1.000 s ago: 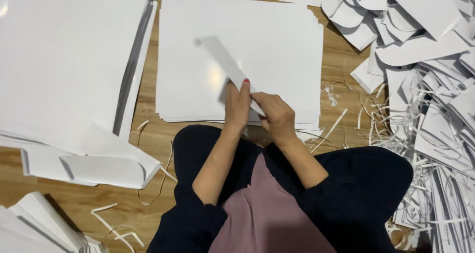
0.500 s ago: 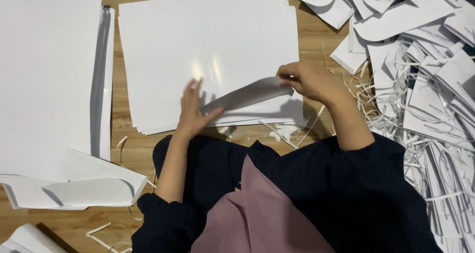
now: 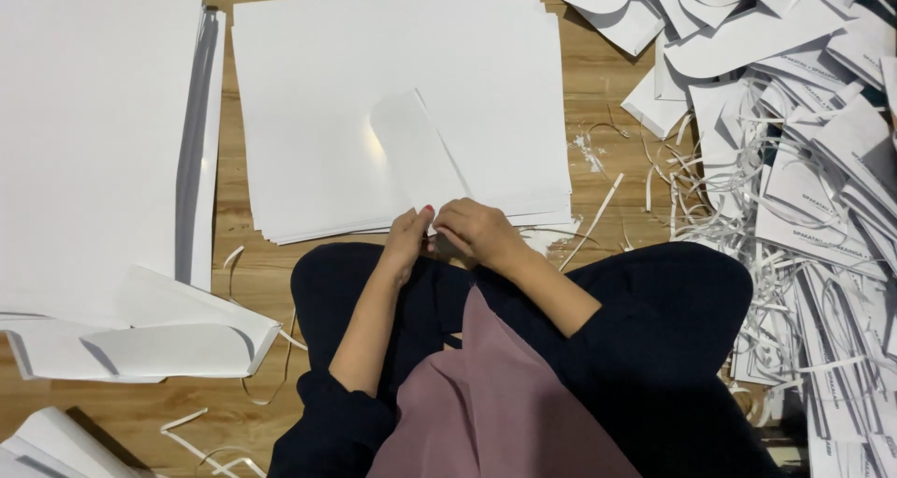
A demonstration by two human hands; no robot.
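A narrow white paper piece (image 3: 417, 149) with a rounded far end stands up and away from me over a stack of white sheets (image 3: 318, 114). Both hands pinch its near end. My left hand (image 3: 407, 237) grips it from the left with thumb and fingers. My right hand (image 3: 475, 229) grips it from the right, touching the left hand. The hands sit just at the near edge of the stack, above my crossed legs in dark trousers.
A larger stack of white sheets (image 3: 89, 132) lies at the left, with folded white pieces (image 3: 140, 342) in front of it. A heap of cut white offcuts and thin strips (image 3: 794, 151) fills the right side. The wooden floor (image 3: 598, 95) shows between the stacks.
The paper piece was held crosswise between spread hands half a second ago. Now both hands have come together at its near end and it points away from me.
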